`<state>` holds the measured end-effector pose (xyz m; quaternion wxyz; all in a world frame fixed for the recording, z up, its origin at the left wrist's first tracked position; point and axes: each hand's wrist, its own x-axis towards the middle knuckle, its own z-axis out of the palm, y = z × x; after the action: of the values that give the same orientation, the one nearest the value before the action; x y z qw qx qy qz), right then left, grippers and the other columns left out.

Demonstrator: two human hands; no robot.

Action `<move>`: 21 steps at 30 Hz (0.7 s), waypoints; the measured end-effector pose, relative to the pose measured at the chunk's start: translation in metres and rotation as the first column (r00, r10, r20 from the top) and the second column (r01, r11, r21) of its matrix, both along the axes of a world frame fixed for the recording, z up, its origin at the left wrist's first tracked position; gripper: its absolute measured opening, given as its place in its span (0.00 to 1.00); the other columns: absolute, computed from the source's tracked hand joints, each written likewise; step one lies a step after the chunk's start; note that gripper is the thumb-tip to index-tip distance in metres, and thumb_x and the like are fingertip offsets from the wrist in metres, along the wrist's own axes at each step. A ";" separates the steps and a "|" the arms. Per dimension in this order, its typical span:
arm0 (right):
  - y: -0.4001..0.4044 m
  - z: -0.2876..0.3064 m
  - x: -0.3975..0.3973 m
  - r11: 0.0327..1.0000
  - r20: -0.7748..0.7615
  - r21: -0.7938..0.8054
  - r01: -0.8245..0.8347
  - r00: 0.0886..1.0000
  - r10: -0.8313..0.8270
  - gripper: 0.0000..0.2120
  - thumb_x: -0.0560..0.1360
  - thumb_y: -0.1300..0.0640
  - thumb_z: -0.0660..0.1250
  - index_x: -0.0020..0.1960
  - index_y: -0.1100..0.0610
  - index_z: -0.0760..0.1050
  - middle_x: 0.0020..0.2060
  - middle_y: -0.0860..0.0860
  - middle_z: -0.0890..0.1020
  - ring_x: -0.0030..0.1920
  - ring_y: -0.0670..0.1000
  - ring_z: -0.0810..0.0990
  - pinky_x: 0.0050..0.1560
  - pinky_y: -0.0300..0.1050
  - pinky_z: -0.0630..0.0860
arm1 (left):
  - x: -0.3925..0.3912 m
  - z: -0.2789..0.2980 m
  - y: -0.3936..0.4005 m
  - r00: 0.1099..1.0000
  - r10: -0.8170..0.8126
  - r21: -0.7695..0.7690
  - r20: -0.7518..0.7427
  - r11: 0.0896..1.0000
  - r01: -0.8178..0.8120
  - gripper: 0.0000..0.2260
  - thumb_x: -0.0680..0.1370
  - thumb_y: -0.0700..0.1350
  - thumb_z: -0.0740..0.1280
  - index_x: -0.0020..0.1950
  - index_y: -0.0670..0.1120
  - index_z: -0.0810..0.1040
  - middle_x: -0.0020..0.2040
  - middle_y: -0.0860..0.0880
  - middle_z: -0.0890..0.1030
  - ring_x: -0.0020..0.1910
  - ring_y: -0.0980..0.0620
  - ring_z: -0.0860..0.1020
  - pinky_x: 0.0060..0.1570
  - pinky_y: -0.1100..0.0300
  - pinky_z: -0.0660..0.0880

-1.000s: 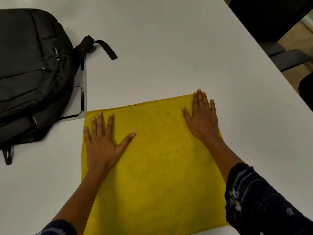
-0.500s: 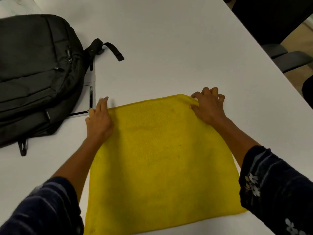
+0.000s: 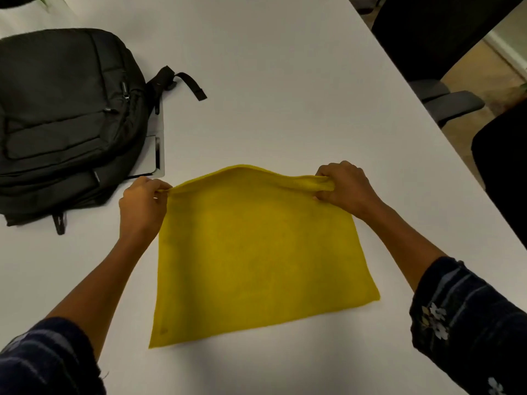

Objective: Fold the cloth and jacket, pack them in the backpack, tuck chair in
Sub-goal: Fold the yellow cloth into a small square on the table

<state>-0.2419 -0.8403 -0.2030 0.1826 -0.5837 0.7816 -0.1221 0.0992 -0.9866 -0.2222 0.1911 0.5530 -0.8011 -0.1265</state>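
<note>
Yellow cloth (image 3: 262,252) spread on the white table (image 3: 285,81), near edge flat toward the camera, far edge lifted off the surface and sagging in a shallow arch between two hands. Far left corner pinched in the left hand (image 3: 141,205), fingers curled and thumb closed against them on the fabric, back of the hand toward the camera. Far right corner bunched into a small roll inside the right hand (image 3: 343,186), fingers (image 3: 338,169) wrapped over the top edge and clamped on it. Near corners lying on the table, the left one close to the table's front, the right one a little farther back. Both forearms bare, reaching in from the bottom corners; dark sleeves at the elbows, the right sleeve (image 3: 467,323) with pale stripes and small white flowers. Black backpack (image 3: 62,118) lying flat at the far left, apart from the cloth, zippers shut as far as visible, a strap (image 3: 186,84) trailing off its right side onto the table. Pale flat panel (image 3: 158,149) partly under the backpack's right edge, just beyond the left hand; what it is cannot be told. Dark chair (image 3: 445,101) beside the table's right edge, armrest pointing outward, with tan floor behind it
</note>
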 end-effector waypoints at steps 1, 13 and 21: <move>0.009 0.005 0.000 1.000 0.056 0.008 -0.003 0.998 0.003 0.14 0.69 0.53 0.74 0.53 0.56 0.78 0.46 0.53 0.80 0.53 0.56 0.74 0.51 0.49 0.67 | 0.006 0.003 0.009 1.000 -0.002 -0.006 -0.007 1.000 0.002 0.09 0.77 0.34 0.64 0.52 0.39 0.82 0.50 0.39 0.80 0.47 0.39 0.78 0.48 0.48 0.76; 0.122 0.010 0.004 0.995 0.132 0.007 -0.101 0.986 0.099 0.08 0.72 0.57 0.72 0.50 0.55 0.84 0.46 0.54 0.82 0.48 0.55 0.74 0.46 0.46 0.68 | 0.069 0.006 0.139 0.994 -0.058 0.047 -0.091 0.997 0.062 0.06 0.75 0.34 0.68 0.47 0.42 0.83 0.48 0.43 0.80 0.38 0.44 0.81 0.40 0.53 0.77; 0.189 -0.004 0.026 0.986 0.007 -0.026 -0.164 0.986 0.164 0.04 0.68 0.61 0.75 0.43 0.56 0.84 0.39 0.52 0.83 0.43 0.54 0.76 0.40 0.44 0.66 | 0.092 -0.005 0.202 0.998 -0.048 0.116 -0.036 0.992 0.052 0.06 0.74 0.34 0.69 0.48 0.41 0.83 0.50 0.42 0.78 0.35 0.43 0.80 0.37 0.53 0.77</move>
<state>-0.2158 -0.6516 -0.2066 0.1882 -0.6477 0.7286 -0.1195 0.1912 -0.7842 -0.2267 0.1684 0.5410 -0.8025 -0.1872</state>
